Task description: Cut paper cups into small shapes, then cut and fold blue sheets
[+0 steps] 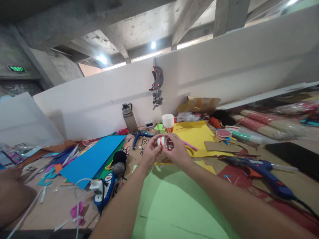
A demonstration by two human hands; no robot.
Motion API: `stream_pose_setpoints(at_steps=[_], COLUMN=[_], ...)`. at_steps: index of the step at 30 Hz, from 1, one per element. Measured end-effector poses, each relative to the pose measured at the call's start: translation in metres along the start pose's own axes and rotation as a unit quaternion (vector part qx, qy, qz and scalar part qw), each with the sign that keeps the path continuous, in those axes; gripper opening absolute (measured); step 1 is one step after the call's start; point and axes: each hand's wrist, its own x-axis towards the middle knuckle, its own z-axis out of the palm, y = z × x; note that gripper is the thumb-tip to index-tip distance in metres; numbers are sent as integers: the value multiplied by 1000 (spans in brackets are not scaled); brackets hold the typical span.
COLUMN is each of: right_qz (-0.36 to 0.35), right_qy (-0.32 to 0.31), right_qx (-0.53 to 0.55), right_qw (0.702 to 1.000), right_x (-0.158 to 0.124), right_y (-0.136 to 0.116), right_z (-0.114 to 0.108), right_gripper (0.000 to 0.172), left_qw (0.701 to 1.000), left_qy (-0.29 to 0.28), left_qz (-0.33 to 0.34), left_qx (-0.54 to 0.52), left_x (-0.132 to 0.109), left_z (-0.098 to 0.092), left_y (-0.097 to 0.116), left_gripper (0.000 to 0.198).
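Note:
Both my hands meet over the middle of the table. My left hand [149,153] and my right hand [177,151] pinch a small white paper cup with red stripes [162,141] between their fingertips, its round base turned toward me. Under my forearms lies a light green paper sheet [169,202]. Behind the hands are a yellow sheet [196,132] and a stack of white paper cups [168,122].
A blue glue gun [264,172] lies at the right, a blue paper sheet [93,157] and a blue-white tool [106,189] at the left. A grey bottle [129,118] stands by the white partition. Paper scraps litter the table. Another person's arm [12,196] is at the far left.

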Motion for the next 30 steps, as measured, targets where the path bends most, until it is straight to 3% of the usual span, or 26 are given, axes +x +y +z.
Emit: stream_pose_setpoints(at_steps=[14,23,30], right_qz=[5,-10,-27], right_qy=[13,-25,-20], right_qx=[-26,3,-32], right_qw=[1000,1000,999], right_x=[2,3,1], right_y=[0,8,14], right_z=[0,-3,-2], right_gripper=[39,33,36], left_qw=[1000,996,996], left_qy=[7,24,40], left_qz=[-11,-70,-66], left_qx=[1,-47,-34], left_x=[0,-2,-4], left_z=[1,2,8], left_y=[2,9,4], left_gripper=[47,57,61])
